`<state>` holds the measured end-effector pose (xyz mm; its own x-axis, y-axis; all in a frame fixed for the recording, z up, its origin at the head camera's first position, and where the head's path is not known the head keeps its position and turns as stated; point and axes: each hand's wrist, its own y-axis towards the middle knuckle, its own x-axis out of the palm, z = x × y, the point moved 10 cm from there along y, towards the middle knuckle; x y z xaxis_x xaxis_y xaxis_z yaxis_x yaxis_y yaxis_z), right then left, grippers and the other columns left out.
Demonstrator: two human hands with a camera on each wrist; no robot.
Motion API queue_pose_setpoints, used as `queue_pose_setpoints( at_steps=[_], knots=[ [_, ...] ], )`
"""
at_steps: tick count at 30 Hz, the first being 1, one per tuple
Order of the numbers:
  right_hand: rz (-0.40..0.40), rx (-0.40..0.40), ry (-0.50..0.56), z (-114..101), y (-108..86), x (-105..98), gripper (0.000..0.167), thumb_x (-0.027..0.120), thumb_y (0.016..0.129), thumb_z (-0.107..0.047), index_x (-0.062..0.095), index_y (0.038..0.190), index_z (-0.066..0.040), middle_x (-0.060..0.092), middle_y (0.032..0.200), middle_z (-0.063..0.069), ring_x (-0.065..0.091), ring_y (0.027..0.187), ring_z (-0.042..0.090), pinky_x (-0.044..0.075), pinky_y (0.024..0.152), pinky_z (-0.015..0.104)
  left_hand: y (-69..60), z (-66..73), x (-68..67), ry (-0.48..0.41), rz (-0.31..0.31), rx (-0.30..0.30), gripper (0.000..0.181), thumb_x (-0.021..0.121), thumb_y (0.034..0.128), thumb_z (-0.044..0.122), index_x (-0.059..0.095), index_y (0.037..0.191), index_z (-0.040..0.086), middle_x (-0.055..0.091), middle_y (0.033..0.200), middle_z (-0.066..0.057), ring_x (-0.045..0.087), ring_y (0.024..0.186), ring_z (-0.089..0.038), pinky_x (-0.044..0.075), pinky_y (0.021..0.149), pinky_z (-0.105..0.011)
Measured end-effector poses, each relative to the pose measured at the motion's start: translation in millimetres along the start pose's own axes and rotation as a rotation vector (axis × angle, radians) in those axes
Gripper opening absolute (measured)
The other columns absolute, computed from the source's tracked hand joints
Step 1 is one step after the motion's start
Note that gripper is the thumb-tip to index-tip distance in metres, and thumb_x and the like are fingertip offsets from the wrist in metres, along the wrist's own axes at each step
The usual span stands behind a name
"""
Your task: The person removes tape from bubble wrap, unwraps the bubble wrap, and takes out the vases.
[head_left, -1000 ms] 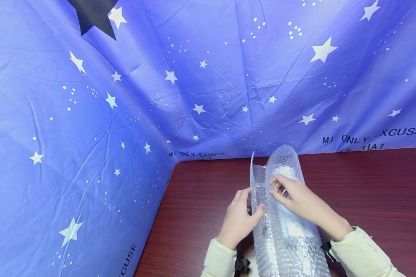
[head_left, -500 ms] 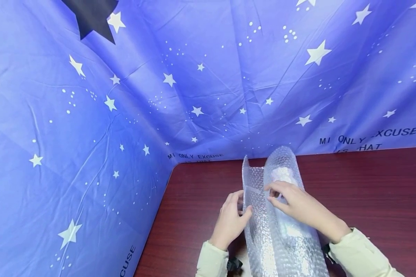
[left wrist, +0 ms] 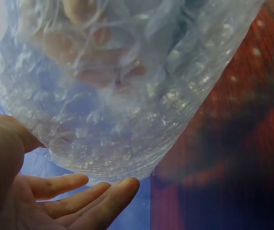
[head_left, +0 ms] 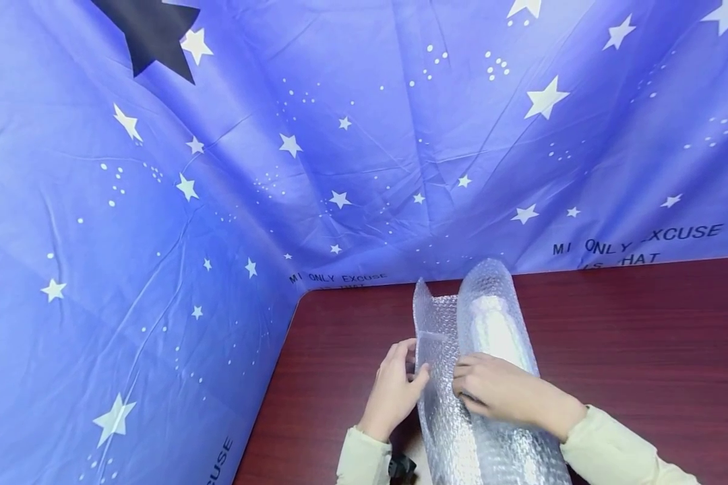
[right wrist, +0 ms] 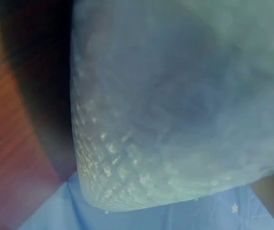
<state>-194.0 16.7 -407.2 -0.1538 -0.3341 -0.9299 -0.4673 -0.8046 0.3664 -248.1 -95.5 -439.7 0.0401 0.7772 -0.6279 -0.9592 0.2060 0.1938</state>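
Observation:
A length of clear bubble wrap (head_left: pixel 491 279) stands partly rolled on the table, its left part raised as a loose flap. My left hand (head_left: pixel 391 391) holds that flap's left edge, thumb on the inner side and fingers outside. In the left wrist view, the left fingers (left wrist: pixel 79 189) lie along the wrap's lower edge, and blurred fingers show through the plastic. My right hand (head_left: pixel 503 391) grips the edge of the rolled part with curled fingers; its fingertips are partly hidden. Bubble wrap (right wrist: pixel 122 177) fills most of the right wrist view, which shows no fingertips clearly.
The dark red wood-grain table (head_left: pixel 643 337) extends to both sides. A blue cloth with stars (head_left: pixel 364 168) hangs behind it and along its left edge. By my left cuff are a small black device (head_left: pixel 402 468) and a pale surface partly under the wrap.
My left hand and the flap have shifted left, widening the gap to the roll. My right hand has slid down along the roll's edge toward me, and its fingers look more curled.

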Motion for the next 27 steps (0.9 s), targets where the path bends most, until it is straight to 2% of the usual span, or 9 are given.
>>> queue_pose_setpoints(
  at_steps=[3, 8, 11, 20, 27],
  knots=[
    [-0.022, -0.016, -0.004, -4.4, 0.8, 5.5, 0.013, 0.068, 0.086, -0.019, 0.066, 0.074, -0.024, 0.062, 0.078, -0.016, 0.058, 0.084, 0.008, 0.051, 0.096, 0.042, -0.2, 0.3, -0.4, -0.001, 0.0, 0.001, 0.042, 0.067, 0.0919, 0.016, 0.058, 0.132, 0.006, 0.062, 0.111, -0.004, 0.062, 0.093, -0.008, 0.055, 0.073, -0.016],
    [-0.028, -0.004, 0.008, -6.6, 0.6, 9.4, 0.027, 0.064, 0.09, -0.022, 0.063, 0.064, -0.027, 0.057, 0.066, -0.019, 0.055, 0.076, 0.005, 0.051, 0.094, 0.045, -0.2, 0.8, 0.2, 0.006, -0.004, -0.003, 0.043, 0.066, 0.0921, 0.016, 0.058, 0.133, 0.006, 0.062, 0.112, -0.004, 0.062, 0.092, -0.007, 0.055, 0.072, -0.016],
    [-0.035, 0.007, 0.01, -6.9, 0.1, 12.5, 0.033, 0.063, 0.089, -0.022, 0.057, 0.057, -0.029, 0.051, 0.061, -0.02, 0.053, 0.075, 0.005, 0.05, 0.096, 0.052, -0.3, 0.1, 1.0, 0.015, -0.006, -0.004, 0.043, 0.066, 0.0922, 0.017, 0.057, 0.133, 0.007, 0.062, 0.112, -0.004, 0.062, 0.091, -0.006, 0.054, 0.071, -0.016],
    [-0.093, 0.065, 0.021, -8.2, 1.6, 18.9, 0.041, 0.063, 0.084, -0.026, 0.041, 0.049, -0.028, 0.032, 0.052, -0.017, 0.051, 0.074, 0.006, 0.047, 0.1, 0.057, -0.1, -1.1, 1.6, 0.016, -0.009, 0.002, 0.044, 0.065, 0.0917, 0.015, 0.057, 0.133, 0.005, 0.062, 0.113, -0.007, 0.064, 0.089, -0.007, 0.055, 0.071, -0.016],
    [-0.094, 0.039, -0.004, -11.8, 4.3, 21.4, 0.037, 0.064, 0.081, -0.027, 0.042, 0.051, -0.028, 0.042, 0.058, -0.016, 0.052, 0.077, 0.009, 0.047, 0.099, 0.057, 0.0, -3.5, 2.8, 0.019, -0.013, 0.002, 0.043, 0.064, 0.0919, 0.014, 0.056, 0.134, 0.006, 0.062, 0.113, -0.007, 0.063, 0.089, -0.007, 0.055, 0.071, -0.016]
  ],
)
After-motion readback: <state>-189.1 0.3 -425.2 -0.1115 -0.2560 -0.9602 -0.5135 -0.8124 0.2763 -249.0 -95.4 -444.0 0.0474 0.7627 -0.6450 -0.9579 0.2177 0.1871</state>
